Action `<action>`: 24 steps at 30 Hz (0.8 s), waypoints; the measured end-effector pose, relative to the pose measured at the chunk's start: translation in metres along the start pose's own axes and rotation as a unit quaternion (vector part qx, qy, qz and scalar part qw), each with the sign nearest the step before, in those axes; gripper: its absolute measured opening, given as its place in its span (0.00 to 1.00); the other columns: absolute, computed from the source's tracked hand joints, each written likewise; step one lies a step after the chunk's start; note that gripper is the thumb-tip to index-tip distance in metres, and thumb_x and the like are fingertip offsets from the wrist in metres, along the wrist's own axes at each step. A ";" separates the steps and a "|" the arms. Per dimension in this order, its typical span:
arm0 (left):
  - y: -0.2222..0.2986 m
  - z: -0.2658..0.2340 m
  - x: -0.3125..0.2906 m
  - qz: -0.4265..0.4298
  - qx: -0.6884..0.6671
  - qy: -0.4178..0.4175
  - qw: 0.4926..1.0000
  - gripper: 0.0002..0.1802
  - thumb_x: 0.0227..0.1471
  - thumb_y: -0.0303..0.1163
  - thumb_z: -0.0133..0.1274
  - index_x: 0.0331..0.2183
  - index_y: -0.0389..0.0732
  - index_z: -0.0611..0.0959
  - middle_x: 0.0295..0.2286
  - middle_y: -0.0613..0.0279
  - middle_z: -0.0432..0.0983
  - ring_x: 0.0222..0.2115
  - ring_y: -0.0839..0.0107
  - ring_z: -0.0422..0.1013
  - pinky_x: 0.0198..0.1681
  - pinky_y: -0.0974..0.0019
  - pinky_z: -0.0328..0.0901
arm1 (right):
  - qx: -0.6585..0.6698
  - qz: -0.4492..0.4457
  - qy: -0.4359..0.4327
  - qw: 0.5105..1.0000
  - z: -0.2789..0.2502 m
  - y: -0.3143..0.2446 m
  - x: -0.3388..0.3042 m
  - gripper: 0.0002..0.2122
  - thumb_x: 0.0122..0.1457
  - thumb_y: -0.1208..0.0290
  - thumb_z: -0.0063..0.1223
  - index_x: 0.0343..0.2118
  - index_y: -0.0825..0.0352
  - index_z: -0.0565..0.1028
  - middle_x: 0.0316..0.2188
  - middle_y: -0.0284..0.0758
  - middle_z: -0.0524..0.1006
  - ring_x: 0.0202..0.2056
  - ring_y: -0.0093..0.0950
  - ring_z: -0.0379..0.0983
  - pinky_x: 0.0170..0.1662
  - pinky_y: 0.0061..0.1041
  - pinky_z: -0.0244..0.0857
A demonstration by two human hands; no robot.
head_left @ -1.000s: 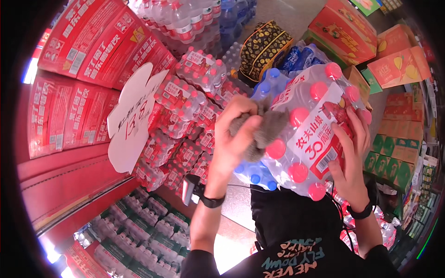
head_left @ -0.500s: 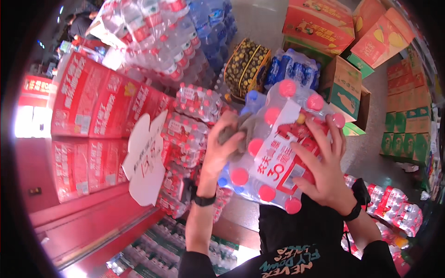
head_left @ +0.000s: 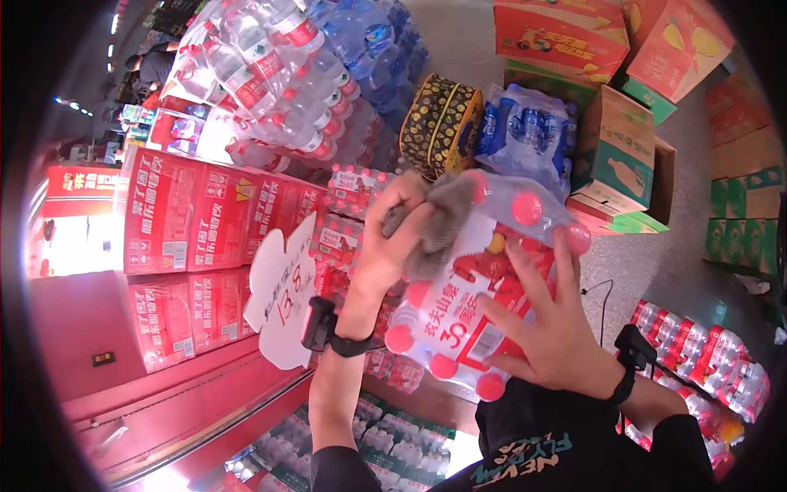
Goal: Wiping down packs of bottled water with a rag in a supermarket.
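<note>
Clear-wrapped pack of bottles with pink-red caps (head_left: pixel 488 266) sits tilted in front of the person's torso, between the two hands. Its label (head_left: pixel 449 324) is white and red: large characters and a big number in red, fruit pictures, a barcode near the lower edge.

Left hand (head_left: pixel 395 238): fingers curled and clenched on a grey cloth (head_left: pixel 440 225) at the pack's upper left corner; cloth overlaps the wrap — contact can't be told. Right hand (head_left: pixel 545 336): fingers spread and laid over the label's right side, not clenched. Black bands on both wrists; black shirt (head_left: pixel 566 435) with blue and pale lettering, upside down in view.

Left: white cloud-edged sign (head_left: pixel 277 291), handwritten, dark characters plus red figures. Behind it, red cartons (head_left: pixel 197 217) with bold white characters and barcodes; small red-labelled packs (head_left: pixel 338 239) beside the sign.

Beyond the pack: black-and-yellow patterned bag (head_left: pixel 440 123), blue-wrapped bottle pack (head_left: pixel 526 131), brown-and-green box (head_left: pixel 619 156) printed with a pale outline — red-orange carton (head_left: pixel 561 37) behind, pale lettering.
</note>
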State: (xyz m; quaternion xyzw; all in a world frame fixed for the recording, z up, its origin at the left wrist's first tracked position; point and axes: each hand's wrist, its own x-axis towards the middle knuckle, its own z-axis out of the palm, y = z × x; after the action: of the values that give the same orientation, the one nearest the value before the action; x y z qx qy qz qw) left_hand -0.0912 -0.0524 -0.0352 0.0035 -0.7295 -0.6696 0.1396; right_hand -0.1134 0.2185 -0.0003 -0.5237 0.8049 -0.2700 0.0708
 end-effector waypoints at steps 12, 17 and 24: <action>-0.008 -0.021 0.048 -0.028 0.096 0.008 0.995 0.09 0.53 0.19 0.58 0.29 0.37 0.73 0.30 0.64 0.68 0.35 0.71 0.66 0.45 0.65 0.62 | 0.108 -0.187 -0.053 0.975 -0.046 0.095 0.009 0.32 0.49 0.46 0.71 0.57 0.47 0.72 0.68 0.49 0.58 0.64 0.65 0.57 0.54 0.65 0.62; -0.052 -0.003 0.023 -0.319 0.119 0.031 0.940 0.06 0.56 0.25 0.57 0.32 0.38 0.75 0.34 0.63 0.70 0.37 0.70 0.66 0.45 0.64 0.63 | 0.220 -0.101 -0.067 0.968 -0.039 0.158 0.040 0.30 0.47 0.51 0.72 0.55 0.49 0.74 0.64 0.56 0.61 0.64 0.63 0.59 0.58 0.57 0.61; -0.045 -0.021 0.029 -0.305 0.098 0.004 0.947 0.09 0.56 0.28 0.59 0.30 0.36 0.75 0.31 0.63 0.70 0.37 0.69 0.68 0.48 0.62 0.64 | 0.398 -0.150 -0.143 0.894 -0.009 0.189 0.062 0.36 0.46 0.47 0.71 0.56 0.57 0.70 0.65 0.58 0.60 0.63 0.63 0.60 0.58 0.58 0.62</action>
State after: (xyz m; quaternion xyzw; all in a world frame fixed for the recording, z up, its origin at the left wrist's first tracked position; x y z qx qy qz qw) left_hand -0.1234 -0.0830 -0.0719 0.2424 -0.7551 -0.6052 -0.0697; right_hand -0.2969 0.2247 -0.0782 -0.5992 0.5230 -0.4975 0.3463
